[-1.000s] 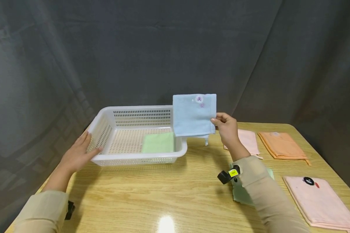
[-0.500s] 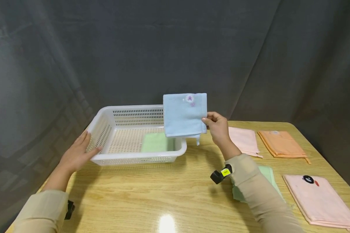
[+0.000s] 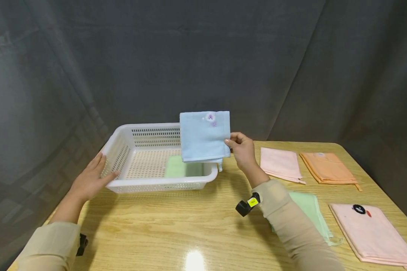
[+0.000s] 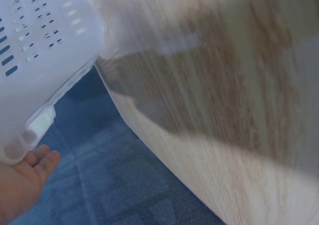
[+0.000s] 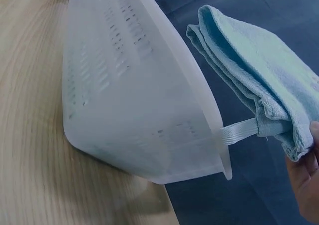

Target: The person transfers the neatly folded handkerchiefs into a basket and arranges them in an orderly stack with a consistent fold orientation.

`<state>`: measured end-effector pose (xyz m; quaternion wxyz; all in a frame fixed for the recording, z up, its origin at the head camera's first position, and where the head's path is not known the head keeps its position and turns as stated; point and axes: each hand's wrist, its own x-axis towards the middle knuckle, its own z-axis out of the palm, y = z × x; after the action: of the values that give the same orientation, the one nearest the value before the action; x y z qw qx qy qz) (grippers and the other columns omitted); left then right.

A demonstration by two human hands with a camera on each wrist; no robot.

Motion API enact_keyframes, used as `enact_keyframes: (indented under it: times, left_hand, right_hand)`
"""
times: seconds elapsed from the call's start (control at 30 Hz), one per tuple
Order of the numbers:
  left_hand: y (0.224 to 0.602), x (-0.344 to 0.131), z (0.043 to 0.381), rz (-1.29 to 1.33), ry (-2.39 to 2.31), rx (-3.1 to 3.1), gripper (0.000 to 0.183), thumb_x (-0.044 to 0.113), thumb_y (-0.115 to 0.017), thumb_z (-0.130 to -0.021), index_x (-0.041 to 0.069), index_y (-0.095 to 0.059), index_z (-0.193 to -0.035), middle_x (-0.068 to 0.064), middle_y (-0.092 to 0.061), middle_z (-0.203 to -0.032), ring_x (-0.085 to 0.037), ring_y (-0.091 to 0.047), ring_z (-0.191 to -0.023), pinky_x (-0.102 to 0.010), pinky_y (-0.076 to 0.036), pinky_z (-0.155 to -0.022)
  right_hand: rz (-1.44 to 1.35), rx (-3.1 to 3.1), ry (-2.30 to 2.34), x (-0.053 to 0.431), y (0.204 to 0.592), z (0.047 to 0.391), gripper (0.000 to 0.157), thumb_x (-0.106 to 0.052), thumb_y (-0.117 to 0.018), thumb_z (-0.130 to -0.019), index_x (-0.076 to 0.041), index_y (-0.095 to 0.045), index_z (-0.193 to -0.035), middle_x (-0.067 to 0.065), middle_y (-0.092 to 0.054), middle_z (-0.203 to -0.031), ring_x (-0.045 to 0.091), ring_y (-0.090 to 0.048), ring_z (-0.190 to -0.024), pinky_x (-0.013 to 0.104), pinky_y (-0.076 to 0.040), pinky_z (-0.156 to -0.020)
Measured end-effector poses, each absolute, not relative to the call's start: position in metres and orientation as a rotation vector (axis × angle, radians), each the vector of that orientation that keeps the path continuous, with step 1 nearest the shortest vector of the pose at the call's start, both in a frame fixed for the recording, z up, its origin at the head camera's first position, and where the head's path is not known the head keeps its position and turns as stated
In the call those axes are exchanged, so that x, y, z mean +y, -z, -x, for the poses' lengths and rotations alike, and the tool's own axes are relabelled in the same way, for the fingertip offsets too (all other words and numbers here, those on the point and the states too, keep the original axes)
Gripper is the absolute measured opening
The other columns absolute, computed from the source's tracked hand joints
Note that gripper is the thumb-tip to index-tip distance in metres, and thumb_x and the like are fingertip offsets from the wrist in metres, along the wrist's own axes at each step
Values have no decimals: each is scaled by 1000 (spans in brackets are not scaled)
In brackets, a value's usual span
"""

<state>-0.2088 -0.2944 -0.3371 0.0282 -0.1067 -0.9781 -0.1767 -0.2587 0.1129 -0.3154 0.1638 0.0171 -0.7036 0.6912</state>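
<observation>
Blue cloth point(image 3: 205, 137) is folded into a square and held up over the right end of the white basket point(image 3: 156, 182). The right hand point(image 3: 243, 151) pinches its side edge. A small loop point(image 5: 240, 131) hangs off it close to the rim; I can't tell if they touch. The left hand point(image 3: 89, 181) rests on the basket's left end, fingers stretched out, gripping nothing that I can see. One pale green cloth point(image 3: 175, 167) lies in the basket. A far pink cloth point(image 3: 279, 162), an orange cloth point(image 3: 329, 169), a second green cloth point(image 3: 308, 209) and a near pink cloth point(image 3: 373, 235) lie on the table point(image 3: 176, 218). This looks like the bringing-over step. Next, the right hand probably needs to lower it flat inside and let go.
</observation>
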Motion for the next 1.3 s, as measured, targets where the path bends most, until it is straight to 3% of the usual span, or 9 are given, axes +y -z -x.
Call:
enact_keyframes:
  times: [0.33,0.67,1.3]
  left_hand:
    - [341,-297,209,328,545,-3024,81,48,-35,-88,-10,0,-133,-24,8,-140,-42,3,-124,-62,-12,-88]
    - [339,-294,209,335,542,-3021,80,47,-36,-88,-11,-2,-133,-25,5,-140,-41,2,-125,-61,-13,-89]
    - [340,-296,210,330,537,-3009,80,47,-36,-88,-10,-2,-134,-24,5,-140,-42,0,-125,-60,-14,-89]
  right_hand:
    - [-22,-1998,-2012,98,320,260,14,1,-58,-79,8,-59,-92,3,-51,-67,9,-50,-57,25,-45,-54]
    - [11,-2031,-1986,89,323,260,13,1,-60,-78,7,-59,-90,4,-50,-67,9,-48,-57,19,-43,-50]
    - [15,-2120,-1960,75,326,263,12,2,-59,-79,6,-60,-90,6,-51,-69,11,-47,-59,22,-43,-54]
